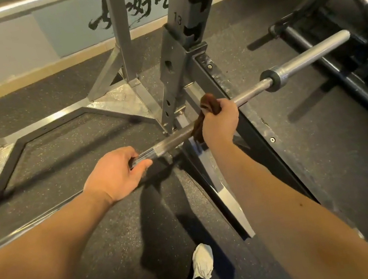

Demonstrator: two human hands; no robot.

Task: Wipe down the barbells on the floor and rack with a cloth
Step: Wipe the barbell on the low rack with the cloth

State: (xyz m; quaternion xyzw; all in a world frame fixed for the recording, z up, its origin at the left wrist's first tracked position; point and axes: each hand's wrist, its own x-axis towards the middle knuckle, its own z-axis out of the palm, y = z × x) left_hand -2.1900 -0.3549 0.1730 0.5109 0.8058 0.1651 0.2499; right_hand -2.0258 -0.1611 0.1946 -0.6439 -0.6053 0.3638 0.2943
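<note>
Barbell (pixel 250 92): a steel bar running diagonally from the centre of the frame to the upper right, above the floor; its thick sleeve (pixel 310 57) ends at the upper right.
Position on rack: the bar crosses just in front of the numbered grey rack upright (pixel 175 63) and over a dark beam (pixel 241 110); whether it rests on that beam cannot be told.
Cloth (pixel 208 107): brown, bunched and wrapped round the bar shaft at centre frame, beside the knurled section.
Right hand (pixel 220 123): closed over the cloth, gripping cloth and bar together.
Left hand (pixel 116 175): left of centre, fingers curled round the smooth shaft just below the knurling, holding the bar bare.
Floor (pixel 97 239): dark speckled rubber matting, bordered by metal rack framing at the left.
Shoes (pixel 202 261): a white pair at the lower centre.
Wall (pixel 5 52): pale, with black brush lettering across the top of the frame.
Upper right: further dark metal bars and frames, details unclear.
</note>
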